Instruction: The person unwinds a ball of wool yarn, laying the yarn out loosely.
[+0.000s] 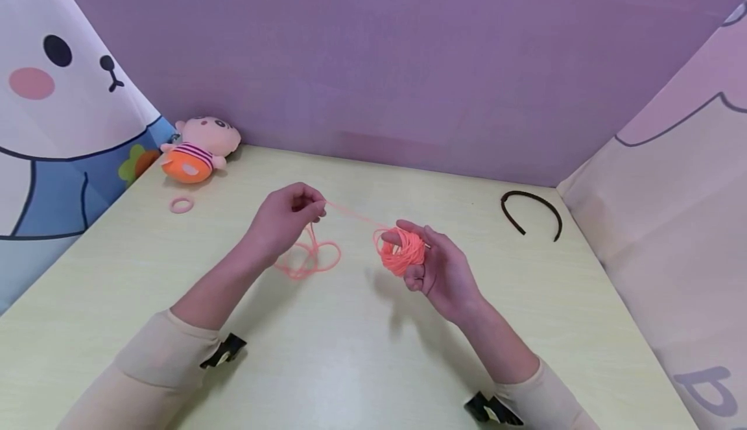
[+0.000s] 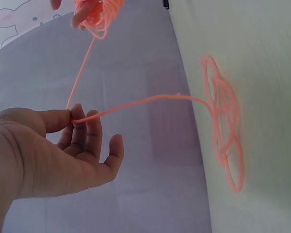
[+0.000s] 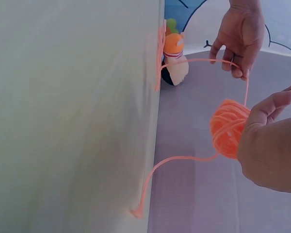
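Note:
In the head view, my left hand (image 1: 288,219) pinches a strand of coral-orange yarn (image 1: 350,213) between thumb and fingertips. The strand runs across to a wound bundle of yarn (image 1: 403,255) on my right hand (image 1: 449,281). A fingertip pokes through the bundle's middle, and the lower fingers are curled beside it. From my left fingertips (image 2: 72,116) the yarn also drops to loose loops (image 2: 225,116) on the table. In the right wrist view, a loose yarn tail (image 3: 179,158) hangs from the bundle (image 3: 228,128) down toward the table.
At the back left of the table (image 1: 350,365) lies a plush doll (image 1: 198,148) in orange and stripes, with a pink ring (image 1: 181,205) in front of it. A dark headband (image 1: 539,200) lies at the back right. A purple backdrop (image 1: 385,60) rises behind the table.

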`<state>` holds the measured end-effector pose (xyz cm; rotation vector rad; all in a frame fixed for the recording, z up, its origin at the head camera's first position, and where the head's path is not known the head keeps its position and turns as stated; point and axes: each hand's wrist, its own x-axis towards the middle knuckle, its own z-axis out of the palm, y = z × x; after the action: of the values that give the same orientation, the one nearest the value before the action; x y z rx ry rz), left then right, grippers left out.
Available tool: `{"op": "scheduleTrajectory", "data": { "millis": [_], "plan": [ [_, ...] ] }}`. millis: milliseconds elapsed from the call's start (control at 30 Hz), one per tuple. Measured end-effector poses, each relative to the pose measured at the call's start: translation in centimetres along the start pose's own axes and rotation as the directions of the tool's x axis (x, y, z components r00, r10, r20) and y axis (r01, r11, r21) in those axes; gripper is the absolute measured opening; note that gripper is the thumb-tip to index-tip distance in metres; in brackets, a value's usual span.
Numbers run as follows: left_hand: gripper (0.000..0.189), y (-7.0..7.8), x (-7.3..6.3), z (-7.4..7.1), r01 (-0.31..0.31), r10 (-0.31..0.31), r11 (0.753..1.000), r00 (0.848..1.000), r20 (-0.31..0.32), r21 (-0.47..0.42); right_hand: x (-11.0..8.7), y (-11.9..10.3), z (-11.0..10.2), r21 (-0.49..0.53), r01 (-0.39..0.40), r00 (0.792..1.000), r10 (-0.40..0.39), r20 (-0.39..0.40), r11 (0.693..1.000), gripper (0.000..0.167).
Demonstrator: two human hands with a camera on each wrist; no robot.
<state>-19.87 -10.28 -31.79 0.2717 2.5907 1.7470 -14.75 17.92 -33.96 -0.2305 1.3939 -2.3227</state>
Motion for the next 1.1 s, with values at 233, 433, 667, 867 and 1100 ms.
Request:
{"op": "scheduleTrajectory", "data": {
  "millis": [233, 433, 667, 867, 1100],
  "plan": [
    [0.019, 0.2, -0.1, -0.3, -0.023, 0.020, 0.999, 0.997, -0.075, -0.047, 0.1, 0.0, 0.1, -0.024, -0.035, 0.999, 0.034, -0.030, 0.999, 0.052],
    [0.020, 0.4, -0.1, -0.3, -0.043, 0.034, 0.995, 0.995, -0.093, -0.089, 0.1, 0.1, 0.1, -0.033, -0.031, 0.998, 0.029, -0.053, 0.999, 0.050],
    [0.020, 0.6, -0.2, -0.3, -0.083, 0.069, 0.987, 0.992, -0.102, -0.134, 0.1, 0.1, 0.1, -0.030, -0.014, 0.996, 0.012, -0.087, 0.999, 0.050],
    [0.019, 0.6, -0.1, -0.6, -0.079, 0.063, 0.987, 0.992, -0.114, -0.137, 0.2, 0.1, 0.1, -0.002, -0.009, 0.992, 0.008, -0.124, 1.000, 0.047],
    [0.021, 0.3, 0.3, -1.3, -0.018, 0.007, 0.996, 0.991, -0.132, -0.087, 0.2, 0.0, 0.0, 0.040, 0.015, 0.980, -0.007, -0.200, 0.999, 0.046]
  ]
}}
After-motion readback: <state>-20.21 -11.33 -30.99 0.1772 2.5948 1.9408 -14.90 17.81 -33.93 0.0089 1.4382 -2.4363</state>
